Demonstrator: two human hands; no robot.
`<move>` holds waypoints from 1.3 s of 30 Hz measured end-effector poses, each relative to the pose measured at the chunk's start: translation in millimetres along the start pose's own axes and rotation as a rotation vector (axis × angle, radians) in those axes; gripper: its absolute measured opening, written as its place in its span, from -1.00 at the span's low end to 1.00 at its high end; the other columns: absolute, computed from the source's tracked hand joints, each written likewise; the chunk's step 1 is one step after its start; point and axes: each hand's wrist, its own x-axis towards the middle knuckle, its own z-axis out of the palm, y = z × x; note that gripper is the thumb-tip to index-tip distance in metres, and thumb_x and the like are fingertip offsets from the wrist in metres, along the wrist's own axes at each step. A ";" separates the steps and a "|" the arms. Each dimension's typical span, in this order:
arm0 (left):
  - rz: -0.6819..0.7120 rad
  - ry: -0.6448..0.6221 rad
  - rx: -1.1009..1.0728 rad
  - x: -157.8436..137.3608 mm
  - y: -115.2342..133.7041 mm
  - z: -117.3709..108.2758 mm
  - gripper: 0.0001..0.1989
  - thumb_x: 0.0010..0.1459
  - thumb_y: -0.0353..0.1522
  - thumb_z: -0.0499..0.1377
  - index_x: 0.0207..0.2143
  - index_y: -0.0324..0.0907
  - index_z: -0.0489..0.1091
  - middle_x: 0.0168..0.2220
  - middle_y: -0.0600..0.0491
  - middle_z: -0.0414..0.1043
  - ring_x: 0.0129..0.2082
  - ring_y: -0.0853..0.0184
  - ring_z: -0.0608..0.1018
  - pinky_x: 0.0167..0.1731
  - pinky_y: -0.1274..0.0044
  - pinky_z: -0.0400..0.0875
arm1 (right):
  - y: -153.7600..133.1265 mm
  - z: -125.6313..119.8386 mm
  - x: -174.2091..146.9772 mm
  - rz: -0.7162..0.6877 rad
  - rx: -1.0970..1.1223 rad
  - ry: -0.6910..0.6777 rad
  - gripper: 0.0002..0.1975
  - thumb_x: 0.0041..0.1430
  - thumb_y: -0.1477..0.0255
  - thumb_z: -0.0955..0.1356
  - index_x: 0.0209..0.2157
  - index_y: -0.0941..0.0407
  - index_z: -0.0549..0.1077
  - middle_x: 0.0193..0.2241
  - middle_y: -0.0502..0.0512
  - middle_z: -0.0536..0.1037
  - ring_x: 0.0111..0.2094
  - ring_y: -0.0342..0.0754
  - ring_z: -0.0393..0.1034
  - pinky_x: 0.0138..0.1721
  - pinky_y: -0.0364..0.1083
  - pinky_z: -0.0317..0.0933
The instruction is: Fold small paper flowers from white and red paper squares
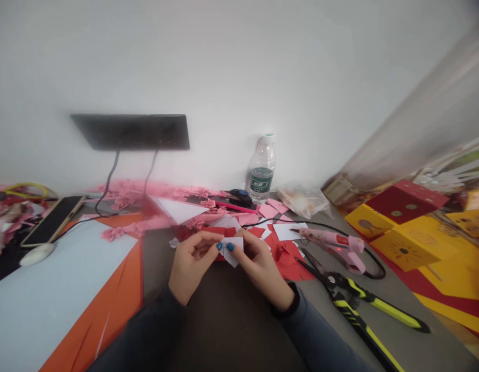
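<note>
Between my two hands is a small piece of white paper (234, 252), held up over the dark tabletop. My left hand (195, 261) pinches its left side between thumb and bent fingers. The thumb and fingers of my right hand (261, 263) grip the right side, and both thumbnails, painted blue, nearly meet at the middle. The paper looks partly folded, though the fingers cover some of it. Red paper scraps (291, 258) and a white paper piece (289, 231) lie just beyond and to the right of my right hand.
A pink glue gun (340, 245) with a glowing light and yellow-black shears (351, 294) lie at right. A water bottle (262, 170) stands by the wall. Pink paper flowers (126, 227), a phone (53, 219), a white mouse (36, 254) and large light-blue paper (64, 289) occupy the left.
</note>
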 end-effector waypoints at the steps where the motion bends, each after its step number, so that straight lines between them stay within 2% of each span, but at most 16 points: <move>1: 0.001 0.001 -0.002 0.6 -0.2 0.1 -0.89 0.02 -0.36 0.28 -0.38 -0.21 0.51 -0.41 0.03 0.60 -0.36 0.30 0.62 -0.31 0.54 0.54 | -0.3 -0.2 0.2 0.004 -0.023 -0.017 -0.72 0.24 0.22 0.31 -0.46 0.10 0.30 -0.52 -0.04 0.28 -0.48 -0.12 0.17 -0.45 -0.13 0.08; 5: -0.009 -0.020 0.036 2.8 -2.0 -1.7 -0.88 0.06 -0.33 0.26 -0.42 -0.21 0.47 -0.46 0.10 0.49 -0.43 0.39 0.52 -0.41 0.61 0.44 | -2.4 -0.1 1.0 0.031 -0.058 -0.125 -0.70 0.25 0.21 0.30 -0.46 0.10 0.32 -0.53 -0.04 0.30 -0.48 -0.12 0.16 -0.45 -0.13 0.07; 10: -0.077 -0.128 0.042 4.0 -6.8 -4.2 -0.85 0.12 -0.30 0.23 -0.39 -0.23 0.40 -0.48 0.13 0.38 -0.47 0.43 0.41 -0.45 0.63 0.32 | -3.7 -0.8 1.1 0.094 -0.002 -0.236 -0.67 0.22 0.15 0.31 -0.45 0.11 0.29 -0.51 -0.06 0.25 -0.49 -0.16 0.10 -0.47 -0.15 0.02; 14: -0.078 -0.091 -0.091 2.2 -12.8 -2.7 -0.78 0.12 -0.34 0.23 -0.21 -0.15 0.26 -0.55 0.26 0.16 -0.56 0.50 0.27 -0.51 0.67 0.22 | -3.5 -4.4 1.1 0.179 0.076 -0.321 -0.61 0.19 0.10 0.32 -0.47 0.11 0.22 -0.52 -0.09 0.21 -0.50 -0.18 0.07 -0.48 -0.17 0.01; 16: -0.090 -0.100 -0.119 1.6 -14.8 -2.4 -0.75 0.15 -0.34 0.21 -0.14 -0.13 0.25 -0.56 0.27 0.13 -0.58 0.51 0.24 -0.53 0.69 0.19 | -3.3 -5.6 1.1 0.202 0.103 -0.360 -0.60 0.19 0.10 0.33 -0.49 0.11 0.20 -0.52 -0.09 0.20 -0.50 -0.19 0.06 -0.48 -0.17 0.00; 18: -0.082 -0.079 -0.121 2.3 -15.8 -2.5 -0.77 0.17 -0.33 0.20 -0.14 -0.14 0.27 -0.55 0.26 0.17 -0.56 0.51 0.27 -0.53 0.70 0.19 | -2.1 -5.3 1.3 0.195 0.128 -0.339 -0.60 0.20 0.11 0.33 -0.49 0.11 0.20 -0.53 -0.10 0.19 -0.51 -0.20 0.07 -0.49 -0.18 0.01; 21: -0.061 -0.041 -0.149 4.7 -15.7 -1.9 -0.76 0.16 -0.25 0.21 -0.17 -0.15 0.31 -0.44 0.16 0.33 -0.47 0.46 0.39 -0.48 0.67 0.30 | 2.0 -3.1 2.6 0.166 0.195 -0.213 -0.61 0.19 0.10 0.34 -0.48 0.10 0.21 -0.56 -0.11 0.22 -0.57 -0.22 0.10 -0.55 -0.20 0.02; 24: -0.077 -0.119 -0.162 6.2 -14.3 -0.6 -0.65 0.01 -0.24 0.34 -0.21 -0.19 0.35 -0.33 0.06 0.42 -0.37 0.37 0.48 -0.42 0.60 0.40 | 6.8 -1.4 4.2 0.146 0.239 -0.151 -0.64 0.16 0.09 0.35 -0.37 0.09 0.27 -0.56 -0.09 0.35 -0.65 -0.22 0.21 -0.65 -0.21 0.02; 27: -0.083 -0.182 -0.118 6.1 -13.2 -0.7 -0.74 0.00 -0.30 0.34 -0.30 -0.23 0.39 -0.40 0.09 0.41 -0.37 0.39 0.47 -0.36 0.60 0.40 | 9.3 -1.0 4.9 0.119 0.209 -0.171 -0.66 0.17 0.10 0.35 -0.30 0.10 0.32 -0.53 -0.04 0.44 -0.66 -0.19 0.35 -0.67 -0.22 0.05; 30: -0.040 -0.150 -0.086 5.7 -12.8 -1.9 -0.83 0.11 -0.31 0.26 -0.39 -0.23 0.38 -0.51 0.17 0.31 -0.47 0.46 0.38 -0.41 0.65 0.34 | 8.8 -0.9 4.3 0.090 0.189 -0.162 -0.65 0.24 0.09 0.28 -0.28 0.11 0.37 -0.52 -0.01 0.49 -0.63 -0.16 0.40 -0.61 -0.20 0.16; 32: -0.022 -0.129 -0.111 5.2 -12.4 -2.0 -0.85 0.14 -0.31 0.24 -0.38 -0.23 0.39 -0.50 0.17 0.31 -0.47 0.47 0.38 -0.42 0.66 0.35 | 7.5 -1.0 3.7 0.067 0.165 -0.143 -0.62 0.28 0.08 0.23 -0.29 0.12 0.40 -0.54 0.00 0.50 -0.62 -0.16 0.41 -0.57 -0.18 0.21; 34: -0.035 -0.126 -0.151 4.4 -11.7 -1.4 -0.85 0.12 -0.32 0.26 -0.31 -0.21 0.41 -0.41 0.13 0.40 -0.41 0.44 0.44 -0.39 0.64 0.40 | 6.3 -1.2 3.2 0.048 0.109 -0.119 -0.61 0.31 0.10 0.21 -0.34 0.12 0.43 -0.57 -0.01 0.49 -0.61 -0.15 0.40 -0.54 -0.17 0.22; 37: -0.086 -0.129 -0.156 3.6 -10.7 -0.7 -0.74 0.04 -0.34 0.31 -0.19 -0.21 0.44 -0.25 0.04 0.52 -0.27 0.35 0.53 -0.30 0.60 0.46 | 5.5 -1.0 2.7 0.012 0.026 -0.104 -0.60 0.31 0.13 0.23 -0.42 0.12 0.44 -0.59 -0.01 0.46 -0.57 -0.13 0.39 -0.51 -0.16 0.22; 39: -0.099 -0.123 -0.121 4.0 -10.8 -0.8 -0.74 0.03 -0.34 0.32 -0.20 -0.24 0.49 -0.27 0.01 0.56 -0.27 0.32 0.55 -0.28 0.58 0.48 | 5.8 -0.7 2.4 -0.002 0.005 -0.108 -0.59 0.31 0.15 0.23 -0.47 0.12 0.43 -0.60 -0.01 0.44 -0.56 -0.13 0.38 -0.49 -0.15 0.24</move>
